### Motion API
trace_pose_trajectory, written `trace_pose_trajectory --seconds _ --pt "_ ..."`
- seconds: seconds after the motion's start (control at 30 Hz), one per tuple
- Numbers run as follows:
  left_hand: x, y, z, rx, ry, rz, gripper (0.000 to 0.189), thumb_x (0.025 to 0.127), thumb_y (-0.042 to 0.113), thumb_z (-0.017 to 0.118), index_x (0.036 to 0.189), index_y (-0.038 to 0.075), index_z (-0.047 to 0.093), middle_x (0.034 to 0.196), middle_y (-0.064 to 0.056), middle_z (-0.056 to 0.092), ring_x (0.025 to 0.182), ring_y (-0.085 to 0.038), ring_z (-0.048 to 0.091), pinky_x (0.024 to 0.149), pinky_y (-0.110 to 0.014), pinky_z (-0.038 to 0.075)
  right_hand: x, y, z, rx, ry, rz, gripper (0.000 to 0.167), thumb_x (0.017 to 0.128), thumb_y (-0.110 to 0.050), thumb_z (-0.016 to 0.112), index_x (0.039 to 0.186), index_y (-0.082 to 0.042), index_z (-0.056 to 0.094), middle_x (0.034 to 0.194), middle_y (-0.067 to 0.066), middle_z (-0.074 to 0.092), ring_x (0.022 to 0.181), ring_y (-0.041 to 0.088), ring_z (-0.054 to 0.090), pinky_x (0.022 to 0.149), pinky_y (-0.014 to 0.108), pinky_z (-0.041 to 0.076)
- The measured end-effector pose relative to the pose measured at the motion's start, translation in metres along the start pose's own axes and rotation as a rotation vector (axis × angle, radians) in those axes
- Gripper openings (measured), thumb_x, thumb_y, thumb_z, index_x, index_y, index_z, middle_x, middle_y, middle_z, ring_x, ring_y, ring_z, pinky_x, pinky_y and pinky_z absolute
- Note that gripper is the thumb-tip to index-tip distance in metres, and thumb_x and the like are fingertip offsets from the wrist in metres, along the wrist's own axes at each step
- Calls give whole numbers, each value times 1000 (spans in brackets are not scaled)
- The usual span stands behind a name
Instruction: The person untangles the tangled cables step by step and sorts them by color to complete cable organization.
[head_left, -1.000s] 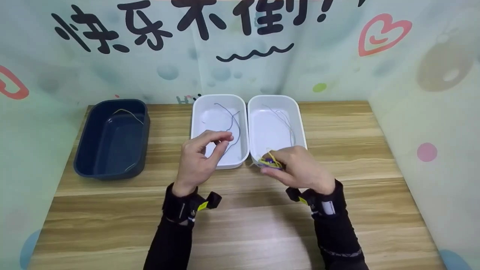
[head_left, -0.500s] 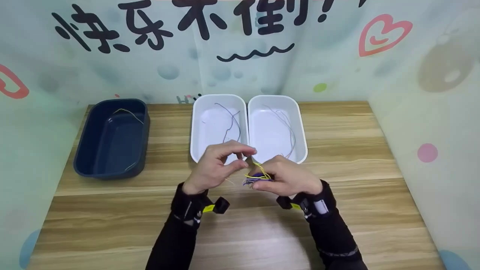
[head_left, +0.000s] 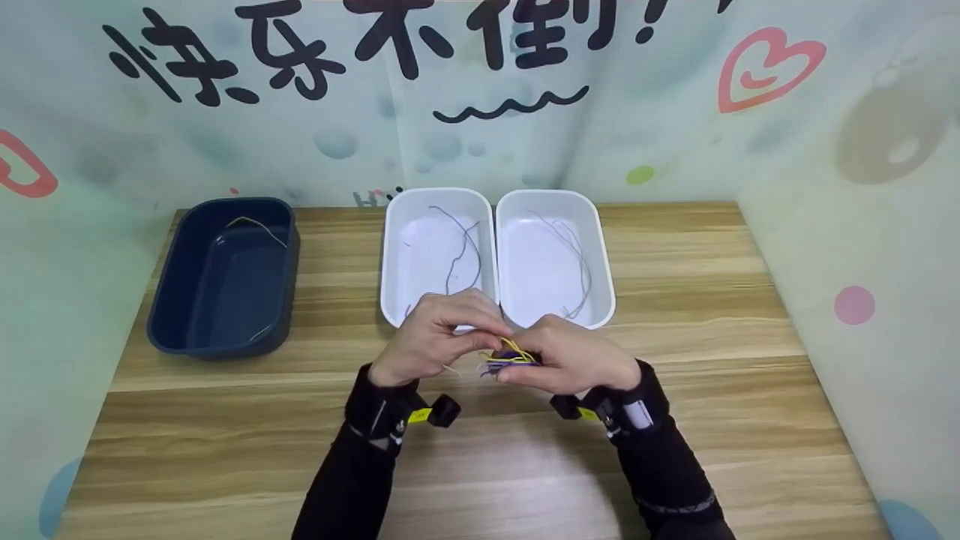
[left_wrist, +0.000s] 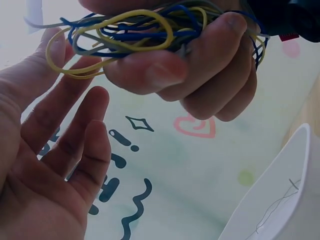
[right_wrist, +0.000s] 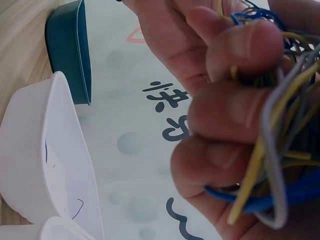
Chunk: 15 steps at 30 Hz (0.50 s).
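A tangled bundle of yellow, blue and grey wires is gripped in my right hand, between the thumb and curled fingers. Loops and loose ends stick out on its left side. My left hand meets the bundle from the left, its thumb and index fingertips together at a yellow wire. In the left wrist view the other left fingers are spread and slightly bent. Grey and yellow strands run across the right fingers in the right wrist view. Both hands are above the table, just in front of two white bins.
The left white bin holds dark wires, the right white bin pale grey ones. Further left stands a dark blue bin with a yellow wire inside. Printed cloth walls the back and sides of the wooden table.
The right hand has drawn the wire bundle back from the right white bin, toward the left. The left hand has moved right from over the left bin, its fingertips closing at the bundle.
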<state>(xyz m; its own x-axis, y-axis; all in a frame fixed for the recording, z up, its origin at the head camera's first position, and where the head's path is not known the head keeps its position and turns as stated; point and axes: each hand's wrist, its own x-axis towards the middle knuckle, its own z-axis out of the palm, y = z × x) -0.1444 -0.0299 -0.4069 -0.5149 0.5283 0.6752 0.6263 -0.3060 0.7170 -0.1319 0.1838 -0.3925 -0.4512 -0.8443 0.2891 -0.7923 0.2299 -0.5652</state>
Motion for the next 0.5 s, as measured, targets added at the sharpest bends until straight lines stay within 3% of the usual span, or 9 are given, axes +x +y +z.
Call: trace_pose_trajectory --seconds 0.23,0.5 --pt "-2 1 -7 134 -33 -12 15 80 -3 72 94 0 74 89 -11 73 88 -18 65 81 -28 53 1 -3 -1 -64 -47 77 31 96 -35 59 76 -11 59 56 -8 46 50 1 43 47 16 35" --pt "-4 12 -12 504 -42 87 14 80 6 75 94 6 76 83 -2 72 90 -19 62 83 -25 52 3 -3 3 -230 -39 241 28 94 -39 60 83 -14 63 58 -10 48 52 6 50 52 26 44"
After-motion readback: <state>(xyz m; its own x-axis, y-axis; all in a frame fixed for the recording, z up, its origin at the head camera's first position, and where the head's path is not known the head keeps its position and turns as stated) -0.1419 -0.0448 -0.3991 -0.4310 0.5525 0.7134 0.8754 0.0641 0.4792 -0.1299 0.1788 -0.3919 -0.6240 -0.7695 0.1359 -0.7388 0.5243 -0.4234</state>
